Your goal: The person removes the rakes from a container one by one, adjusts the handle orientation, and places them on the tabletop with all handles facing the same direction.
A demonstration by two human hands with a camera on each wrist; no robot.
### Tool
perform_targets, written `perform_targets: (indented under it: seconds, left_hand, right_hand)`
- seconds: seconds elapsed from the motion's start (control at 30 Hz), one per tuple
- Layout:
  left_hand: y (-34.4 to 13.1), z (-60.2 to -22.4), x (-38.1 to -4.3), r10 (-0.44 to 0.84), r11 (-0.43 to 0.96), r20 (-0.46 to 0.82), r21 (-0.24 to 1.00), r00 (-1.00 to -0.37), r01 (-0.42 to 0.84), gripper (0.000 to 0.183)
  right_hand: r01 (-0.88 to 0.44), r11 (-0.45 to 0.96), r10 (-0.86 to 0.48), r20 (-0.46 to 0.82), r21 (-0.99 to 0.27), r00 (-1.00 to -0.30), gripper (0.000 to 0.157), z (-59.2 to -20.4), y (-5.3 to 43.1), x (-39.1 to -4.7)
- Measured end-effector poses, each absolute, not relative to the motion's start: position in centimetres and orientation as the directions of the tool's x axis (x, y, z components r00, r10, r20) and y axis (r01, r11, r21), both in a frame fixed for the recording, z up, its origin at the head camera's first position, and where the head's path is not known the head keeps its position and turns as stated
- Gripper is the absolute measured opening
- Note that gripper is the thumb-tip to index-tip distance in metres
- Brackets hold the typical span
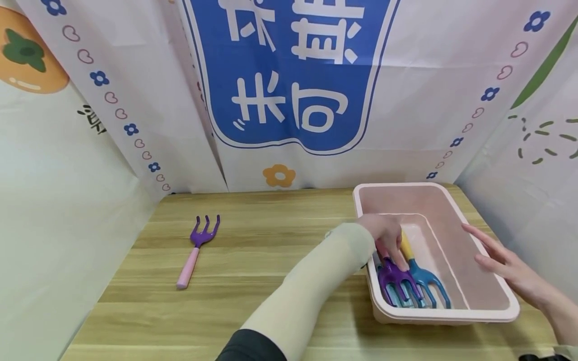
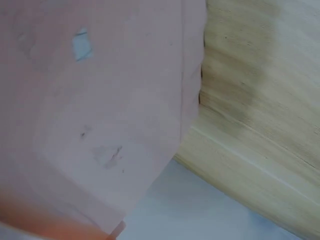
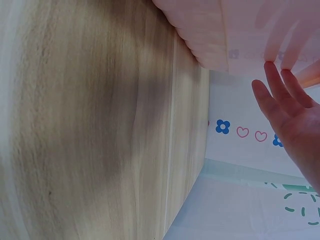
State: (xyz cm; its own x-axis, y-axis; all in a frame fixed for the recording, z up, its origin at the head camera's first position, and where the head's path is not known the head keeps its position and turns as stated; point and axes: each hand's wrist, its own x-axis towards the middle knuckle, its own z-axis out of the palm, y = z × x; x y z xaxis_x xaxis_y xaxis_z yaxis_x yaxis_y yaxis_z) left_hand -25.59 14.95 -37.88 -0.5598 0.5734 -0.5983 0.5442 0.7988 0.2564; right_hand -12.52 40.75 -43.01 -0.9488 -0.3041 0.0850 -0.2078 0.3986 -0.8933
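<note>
Printed cloth (image 1: 406, 145), smooth and faintly creased, walls in the desk (image 1: 262, 240), whose surface has a streaked yellow-brown wood grain. Near the desk's back right corner sits the pale pink bin (image 1: 444, 315), a rounded rectangle with a thick rolled rim and a recessed floor; the left wrist view shows its wall scuffed, with a small pale patch (image 2: 82, 45) on it.

A cream sleeve (image 1: 307, 291) of matte fabric, edged by a dark band (image 1: 253, 346), comes up from the desk's front edge. The left hand (image 1: 384, 233) reaches over the bin's left rim, fingers bent downward onto the purple fork (image 1: 392, 273); its grip is partly hidden, so I cannot tell whether it pinches or merely presses. The right hand (image 1: 506, 263) has its fingers spread against the bin's right side, tips touching the glossy outer wall in the right wrist view.

The purple fork, broad and flat-tined, lies in the bin's front left corner, beside a blue fork (image 1: 423, 275) with a smooth yellow handle (image 1: 408, 245). Something pale blue (image 1: 394, 298) shows beneath, too covered to identify. Toward the desk's left edge lies a slim three-pronged rake (image 1: 194, 253), purple prongs facing the back edge, its pink handle rounded.
</note>
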Motion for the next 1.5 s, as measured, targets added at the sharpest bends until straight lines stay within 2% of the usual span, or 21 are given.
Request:
perform_targets:
  seconds: [0.13,0.37,0.6,0.8,1.0,1.2,1.5]
  left_hand:
    - [14.7,-37.8,-25.1,0.532,0.825,-0.607,0.214,-0.591,0.523,0.045]
    - [14.5,-37.8,-25.1,0.507,0.830,-0.618,0.160,-0.601,0.535,0.049]
    - [14.7,-37.5,-25.3,0.457,0.821,-0.655,0.050,-0.602,0.569,0.054]
    - [14.8,-36.8,-25.0,0.396,0.838,-0.685,-0.003,-0.611,0.546,0.056]
    - [14.7,-36.0,-25.2,0.444,0.787,-0.681,-0.015,-0.582,0.617,0.059]
    - [14.7,-35.6,-25.6,0.578,0.636,-0.608,-0.081,-0.543,0.768,0.068]
    - [14.8,-33.9,-25.4,0.542,0.721,-0.660,0.049,-0.519,0.691,0.054]
  right_hand:
    - [-0.188,0.403,-0.297,0.066,-0.896,-0.953,0.062,-43.0,40.6,-12.5]
    - [-0.201,0.410,-0.302,0.076,-0.890,-0.950,0.062,-43.0,40.4,-12.5]
    - [-0.200,0.425,-0.296,0.073,-0.883,-0.952,0.062,-42.8,40.4,-12.6]
    - [-0.192,0.434,-0.289,0.066,-0.880,-0.955,0.061,-42.8,40.3,-12.6]
    - [-0.184,0.438,-0.280,0.061,-0.880,-0.958,0.061,-42.8,40.4,-12.6]
    - [-0.161,0.451,-0.263,0.042,-0.878,-0.964,0.061,-42.9,40.7,-12.6]
    - [-0.131,0.455,-0.255,0.012,-0.881,-0.967,0.061,-42.9,40.9,-12.5]
